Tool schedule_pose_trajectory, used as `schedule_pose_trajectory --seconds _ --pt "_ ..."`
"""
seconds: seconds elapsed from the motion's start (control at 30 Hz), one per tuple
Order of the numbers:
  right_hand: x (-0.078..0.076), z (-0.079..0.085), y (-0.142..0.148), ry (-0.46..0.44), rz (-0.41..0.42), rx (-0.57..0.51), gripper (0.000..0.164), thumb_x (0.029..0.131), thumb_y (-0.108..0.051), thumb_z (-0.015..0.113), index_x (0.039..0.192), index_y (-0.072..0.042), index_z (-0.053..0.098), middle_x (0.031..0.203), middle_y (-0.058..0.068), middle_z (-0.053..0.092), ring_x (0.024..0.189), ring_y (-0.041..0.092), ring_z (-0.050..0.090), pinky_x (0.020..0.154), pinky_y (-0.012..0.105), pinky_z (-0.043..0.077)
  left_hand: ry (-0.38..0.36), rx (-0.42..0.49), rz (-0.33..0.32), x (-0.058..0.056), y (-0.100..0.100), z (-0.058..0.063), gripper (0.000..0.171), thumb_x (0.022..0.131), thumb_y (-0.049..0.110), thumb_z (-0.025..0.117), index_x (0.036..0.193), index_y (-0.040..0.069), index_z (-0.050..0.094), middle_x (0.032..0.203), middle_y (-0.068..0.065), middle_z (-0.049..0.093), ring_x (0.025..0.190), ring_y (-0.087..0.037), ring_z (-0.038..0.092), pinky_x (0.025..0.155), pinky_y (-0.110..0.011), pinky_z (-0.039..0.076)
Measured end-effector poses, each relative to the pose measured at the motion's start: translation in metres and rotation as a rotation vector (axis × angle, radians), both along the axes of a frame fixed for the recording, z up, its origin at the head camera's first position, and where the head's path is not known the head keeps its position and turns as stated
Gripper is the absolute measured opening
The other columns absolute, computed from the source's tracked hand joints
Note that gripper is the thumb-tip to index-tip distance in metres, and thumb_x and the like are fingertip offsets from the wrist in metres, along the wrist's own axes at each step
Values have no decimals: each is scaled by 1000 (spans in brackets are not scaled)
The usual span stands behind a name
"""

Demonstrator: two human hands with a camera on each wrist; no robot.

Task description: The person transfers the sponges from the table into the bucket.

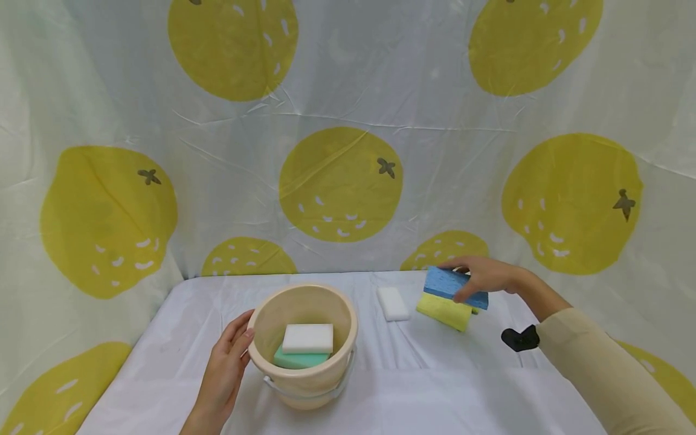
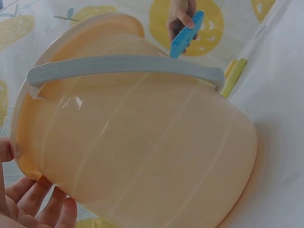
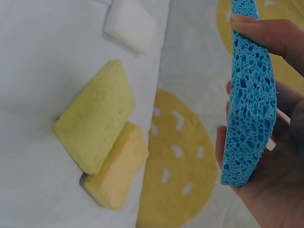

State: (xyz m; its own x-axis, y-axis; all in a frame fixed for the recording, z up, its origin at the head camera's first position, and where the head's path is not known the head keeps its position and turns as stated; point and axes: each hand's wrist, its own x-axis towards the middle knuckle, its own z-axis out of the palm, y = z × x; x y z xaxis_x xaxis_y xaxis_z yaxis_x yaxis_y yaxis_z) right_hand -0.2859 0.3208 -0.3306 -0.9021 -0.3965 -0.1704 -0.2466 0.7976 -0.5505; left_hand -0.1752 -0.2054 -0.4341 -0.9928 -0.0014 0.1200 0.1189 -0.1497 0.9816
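Note:
My right hand (image 1: 486,277) holds a blue sponge (image 3: 249,99) by its edges, thumb on one side and fingers on the other, raised above the table. Below it lie a yellow-green sponge (image 3: 97,116) and a pale orange-yellow sponge (image 3: 118,171), one leaning against the other. With thumb and fingers at its rim, my left hand (image 1: 225,362) grips a cream bucket (image 2: 137,133) on its left side. Inside the bucket, a white sponge (image 1: 307,338) rests on a green sponge (image 1: 299,360).
Another white sponge (image 1: 393,303) lies on the white-covered table (image 1: 424,399) between the bucket and the yellow-green sponge. The bucket's grey handle (image 2: 123,64) hangs down at its front. A lemon-print curtain (image 1: 446,163) rises behind the table.

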Motion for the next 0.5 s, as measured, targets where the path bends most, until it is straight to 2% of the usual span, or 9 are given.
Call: schedule_pose_trajectory --seconds 0.33,0.5 --pt "-1 9 -20 37 36 41 88 80 -38 88 154 -9 49 149 23 48 133 45 46 105 64 41 9 2 -2 0 0 -1 51 110 27 55 154 7 40 156 -11 43 132 -11 51 102 -23 46" --pt "-2 10 -28 57 59 51 87 80 -38 87 154 -10 50 147 19 51 132 42 48 105 61 42 10 -1 -3 0 0 -1 51 110 28 55 155 7 40 156 -12 42 133 -11 50 102 -23 46"
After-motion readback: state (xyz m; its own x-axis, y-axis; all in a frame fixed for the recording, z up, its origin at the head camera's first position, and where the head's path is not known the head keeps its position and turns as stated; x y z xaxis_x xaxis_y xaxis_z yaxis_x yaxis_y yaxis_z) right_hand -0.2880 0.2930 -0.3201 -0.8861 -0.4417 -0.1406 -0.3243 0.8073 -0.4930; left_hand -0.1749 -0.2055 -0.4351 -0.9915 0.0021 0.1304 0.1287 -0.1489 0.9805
